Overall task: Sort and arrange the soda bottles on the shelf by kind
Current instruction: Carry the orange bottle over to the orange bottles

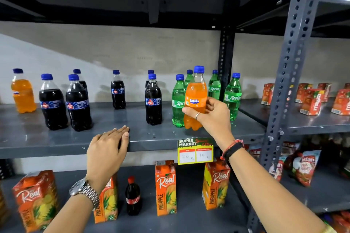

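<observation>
Right hand (212, 117) is wrapped around the Fanta bottle (195, 98), right up against the Sprite bottles (223, 96). Swing it out carelessly and it could topple the front Sprite (178, 100). Left hand (109, 145) rests flat and empty on the shelf edge (56, 147).

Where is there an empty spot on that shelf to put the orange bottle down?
Bare shelf lies between the lone cola bottle and the next cola bottle, and along the front edge by the left hand. There is also a narrow gap right of the far orange bottle. It is crowded around the green bottles, where the right hand holds the orange bottle.
</observation>
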Demonstrator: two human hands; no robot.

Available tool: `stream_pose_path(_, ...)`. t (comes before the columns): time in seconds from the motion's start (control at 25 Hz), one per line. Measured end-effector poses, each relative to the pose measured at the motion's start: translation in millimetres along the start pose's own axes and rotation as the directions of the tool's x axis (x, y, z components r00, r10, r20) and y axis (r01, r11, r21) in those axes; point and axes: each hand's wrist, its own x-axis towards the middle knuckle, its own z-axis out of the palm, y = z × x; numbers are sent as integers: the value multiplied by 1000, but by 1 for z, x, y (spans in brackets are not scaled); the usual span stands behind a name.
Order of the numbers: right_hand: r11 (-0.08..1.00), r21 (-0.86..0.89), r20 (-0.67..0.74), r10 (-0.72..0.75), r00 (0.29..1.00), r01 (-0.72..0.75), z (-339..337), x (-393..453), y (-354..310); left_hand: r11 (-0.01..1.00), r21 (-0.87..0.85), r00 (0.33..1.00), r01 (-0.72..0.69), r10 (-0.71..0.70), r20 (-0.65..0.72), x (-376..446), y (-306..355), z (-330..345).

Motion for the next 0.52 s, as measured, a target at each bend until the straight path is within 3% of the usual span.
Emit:
stream_pose_path(0.16,999,35,90,6,996,-10,46,-19,-18,1000,3,1000,15,-15,22,-2,-30,-19)
stream_pose_path(0.52,986,149,258,37,965,-78,244,-63,-64,983,91,987,157,-152,-54,-18,-224,-107)
